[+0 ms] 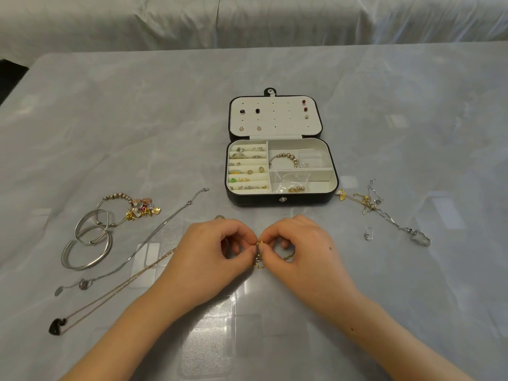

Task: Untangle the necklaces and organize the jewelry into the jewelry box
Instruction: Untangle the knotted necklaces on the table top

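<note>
Lower left of frame: black pendant on a thin rose-gold chain that runs up-right and goes under the left hand.
Just above it: silver chain necklace, laid straight on a diagonal, small pendants at its lower-left end, clasp end up near the box.
Left middle: silver bangles, overlapping each other. A beaded charm bracelet touches their upper edge, with its gold and pink charms bunched on the right side.
Bottom centre: left hand and right hand, knuckles up, fingers curled in, fingertips meeting. Both pinch one gold chain. A bit of it hangs in loops under the pinch and more shows under the right fingers.
Centre, just above the hands: black jewelry box, open, lid lying flat behind it. Stud earrings are pinned in the lid panel. Rings and small earrings sit in the ring rolls on the left. A beaded bracelet and a clear plastic case are in the upper-right compartment. A plastic bag with gold pieces is in the lower-right one.
Right of box: tangled necklaces, gold and silver knotted together, one silver strand trailing down-right to a pendant. A small silver piece lies apart, below the tangle. I can't tell what it is.
All on a grey marbled table.
</note>
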{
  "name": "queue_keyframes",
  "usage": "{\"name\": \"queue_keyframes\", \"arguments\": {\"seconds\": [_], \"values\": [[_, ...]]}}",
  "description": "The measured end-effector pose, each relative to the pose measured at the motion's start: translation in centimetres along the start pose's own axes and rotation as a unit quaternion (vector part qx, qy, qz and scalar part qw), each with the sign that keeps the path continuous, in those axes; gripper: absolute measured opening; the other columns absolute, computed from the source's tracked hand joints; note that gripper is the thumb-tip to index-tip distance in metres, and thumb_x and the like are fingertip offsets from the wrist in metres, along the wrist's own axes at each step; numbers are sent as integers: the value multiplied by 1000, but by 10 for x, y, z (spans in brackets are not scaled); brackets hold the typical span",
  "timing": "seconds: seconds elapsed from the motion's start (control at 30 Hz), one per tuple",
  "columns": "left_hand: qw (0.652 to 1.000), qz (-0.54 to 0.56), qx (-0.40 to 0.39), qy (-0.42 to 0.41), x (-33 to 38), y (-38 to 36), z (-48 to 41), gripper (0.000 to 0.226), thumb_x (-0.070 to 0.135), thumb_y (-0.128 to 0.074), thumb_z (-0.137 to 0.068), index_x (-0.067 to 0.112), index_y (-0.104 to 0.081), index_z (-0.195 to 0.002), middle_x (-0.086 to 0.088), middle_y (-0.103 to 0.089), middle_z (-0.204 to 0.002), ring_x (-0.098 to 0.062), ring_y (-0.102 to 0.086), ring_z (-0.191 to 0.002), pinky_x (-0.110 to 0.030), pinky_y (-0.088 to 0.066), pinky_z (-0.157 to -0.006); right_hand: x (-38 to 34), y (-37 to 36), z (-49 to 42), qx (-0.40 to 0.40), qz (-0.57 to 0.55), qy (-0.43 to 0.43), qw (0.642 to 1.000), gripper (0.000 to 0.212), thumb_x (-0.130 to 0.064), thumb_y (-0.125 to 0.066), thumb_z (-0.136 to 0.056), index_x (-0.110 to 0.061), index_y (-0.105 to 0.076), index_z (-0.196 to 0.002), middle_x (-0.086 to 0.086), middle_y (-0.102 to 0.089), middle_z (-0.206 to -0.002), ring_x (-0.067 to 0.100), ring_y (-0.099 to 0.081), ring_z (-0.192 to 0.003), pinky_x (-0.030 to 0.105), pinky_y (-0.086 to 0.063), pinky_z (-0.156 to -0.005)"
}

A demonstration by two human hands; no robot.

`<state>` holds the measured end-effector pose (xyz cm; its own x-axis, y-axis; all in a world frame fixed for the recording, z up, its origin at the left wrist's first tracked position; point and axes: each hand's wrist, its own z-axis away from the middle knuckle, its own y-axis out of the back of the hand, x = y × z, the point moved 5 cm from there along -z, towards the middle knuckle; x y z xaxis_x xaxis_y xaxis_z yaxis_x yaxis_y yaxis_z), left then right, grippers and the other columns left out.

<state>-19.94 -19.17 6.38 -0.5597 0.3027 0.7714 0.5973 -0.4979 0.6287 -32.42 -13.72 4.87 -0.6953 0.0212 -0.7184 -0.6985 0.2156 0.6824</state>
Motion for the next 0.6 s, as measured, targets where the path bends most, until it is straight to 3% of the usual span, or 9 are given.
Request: {"name": "queue_keyframes", "arguments": {"seconds": [0.3, 0.6], "values": [[1000, -13, -10, 20, -4, -3, -4, 9, 16, -73, -73, 24, -70, -74, 10, -63, -64, -1, -57, -73, -10, -42, -60, 4, 0, 0, 7, 1, -13, 1000, 10, -26, -58, -73, -23, -67, -75, -28, -42, -62, -11, -43, -78, 5, -33, -73], [997, 49, -27, 45, -9, -3, -8, 15, 12, -72, -74, 24, -66, -67, 17, -59, -58, 1, -51, -54, -10, -40, -56, 7, 2, 0, 12, 24, -20, 999, 7, -26, -59, -73, -24, -66, -73, -23, -48, -64, -6, -40, -66, 12, -31, -62]]}}
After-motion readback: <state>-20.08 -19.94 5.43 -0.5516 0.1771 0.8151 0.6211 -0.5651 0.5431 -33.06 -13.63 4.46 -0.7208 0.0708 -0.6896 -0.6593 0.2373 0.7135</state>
